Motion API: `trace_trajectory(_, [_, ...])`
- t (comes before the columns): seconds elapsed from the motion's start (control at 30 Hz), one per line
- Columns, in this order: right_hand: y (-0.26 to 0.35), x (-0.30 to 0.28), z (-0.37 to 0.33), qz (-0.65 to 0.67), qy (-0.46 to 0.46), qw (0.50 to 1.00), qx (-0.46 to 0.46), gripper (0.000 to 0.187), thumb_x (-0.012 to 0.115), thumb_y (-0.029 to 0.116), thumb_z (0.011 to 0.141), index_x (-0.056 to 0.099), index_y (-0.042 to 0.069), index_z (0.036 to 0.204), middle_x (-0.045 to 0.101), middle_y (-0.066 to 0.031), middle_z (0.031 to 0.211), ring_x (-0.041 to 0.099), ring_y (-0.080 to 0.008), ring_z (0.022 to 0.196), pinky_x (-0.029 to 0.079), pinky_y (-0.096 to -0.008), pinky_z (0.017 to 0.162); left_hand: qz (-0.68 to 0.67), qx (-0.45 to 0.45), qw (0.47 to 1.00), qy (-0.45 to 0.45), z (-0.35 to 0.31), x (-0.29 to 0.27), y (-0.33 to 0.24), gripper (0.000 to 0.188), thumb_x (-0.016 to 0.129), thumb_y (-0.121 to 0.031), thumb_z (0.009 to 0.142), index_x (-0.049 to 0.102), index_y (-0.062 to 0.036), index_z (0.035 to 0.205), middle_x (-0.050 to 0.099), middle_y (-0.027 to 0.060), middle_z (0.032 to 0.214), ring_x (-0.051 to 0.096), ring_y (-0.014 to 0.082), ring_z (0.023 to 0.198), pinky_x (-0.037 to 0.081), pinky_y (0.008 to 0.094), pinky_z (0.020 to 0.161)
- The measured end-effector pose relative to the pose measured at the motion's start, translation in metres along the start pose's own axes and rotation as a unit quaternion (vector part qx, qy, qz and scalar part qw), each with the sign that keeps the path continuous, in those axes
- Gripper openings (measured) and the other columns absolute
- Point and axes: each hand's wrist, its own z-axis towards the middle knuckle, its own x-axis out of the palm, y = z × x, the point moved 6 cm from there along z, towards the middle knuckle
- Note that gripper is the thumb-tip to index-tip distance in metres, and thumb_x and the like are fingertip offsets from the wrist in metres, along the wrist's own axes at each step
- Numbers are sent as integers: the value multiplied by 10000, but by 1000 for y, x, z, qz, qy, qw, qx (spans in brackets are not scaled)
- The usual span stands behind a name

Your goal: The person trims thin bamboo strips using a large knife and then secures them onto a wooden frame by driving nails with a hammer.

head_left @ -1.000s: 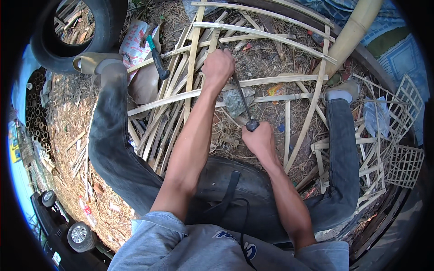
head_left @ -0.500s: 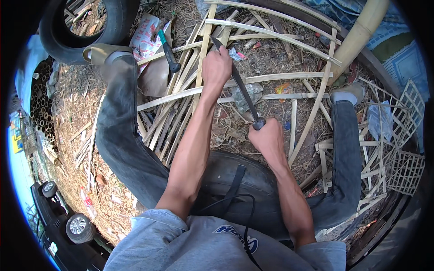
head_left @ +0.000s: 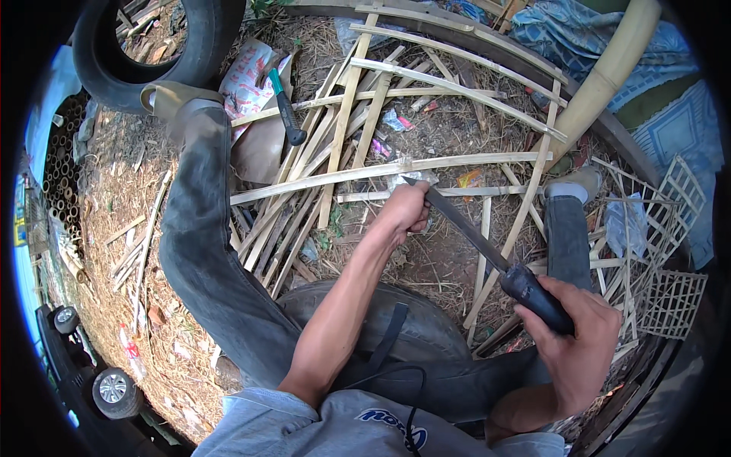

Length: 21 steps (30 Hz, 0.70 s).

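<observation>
A long dark-bladed knife (head_left: pixel 468 234) lies slantwise before me, its tip up and to the left. My right hand (head_left: pixel 575 335) is closed round its thick black handle, thumb and fingers on either side. At the far end my left hand (head_left: pixel 405 209) is closed, its thumb over the blade close to the tip; the curled fingers partly hide the contact. Just beyond the left hand, a long pale bamboo strip (head_left: pixel 327 178) crosses other strips on the ground. A tool with a black and green handle (head_left: pixel 286 110) rests farther off to the left.
My legs spread to both sides of a dark tyre (head_left: pixel 426 329) under me. Another tyre (head_left: pixel 87 65) stands far left. A thick bamboo pole (head_left: pixel 609 72) leans at the far right, above woven bamboo lattice (head_left: pixel 674 305). Several strips (head_left: pixel 301 186) lie heaped left of centre.
The knife has moved nearer and to the right, its handle now toward the lower right. My right hand has turned and swung outward; my left hand has come closer to me.
</observation>
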Motion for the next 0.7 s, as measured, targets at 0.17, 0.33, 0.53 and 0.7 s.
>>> trace_trajectory(0.17, [10, -2, 4, 49, -7, 997, -58, 326, 871, 132, 674, 719, -8, 927, 708, -128, 767, 669, -287, 647, 483, -355, 594, -15, -28, 999, 44, 12, 12, 14, 327, 374, -256, 1076, 517, -85, 836, 277, -67, 517, 220, 80, 416, 180, 280, 414])
trace_trajectory(0.33, [13, -3, 15, 60, -156, 982, -83, 190, 780, 64, 774, 705, -36, 917, 702, -138, 756, 683, -247, 658, 483, -318, 580, -96, 3, 993, 63, 30, 15, 27, 322, 392, -277, 1070, 501, -103, 822, 303, -62, 533, 230, 76, 419, 184, 271, 415])
trace_trajectory(0.53, [-15, -17, 3, 344, -364, 866, -2, 288, 538, 193, 1019, 615, -78, 955, 637, -162, 875, 617, -203, 782, 507, -322, 700, -162, 1, 984, 70, 30, 9, 25, 393, 379, -296, 1069, 379, -155, 702, 270, -64, 519, 205, 78, 407, 166, 293, 408])
trace_trajectory(0.7, [-10, -21, 16, 321, -377, 866, 68, 266, 578, 200, 990, 611, -44, 888, 641, -140, 792, 604, -163, 709, 475, -282, 687, 192, 167, 958, -132, -17, -21, -24, 441, 393, -375, 1064, 549, -36, 830, 390, 18, 536, 386, 188, 479, 362, 343, 528])
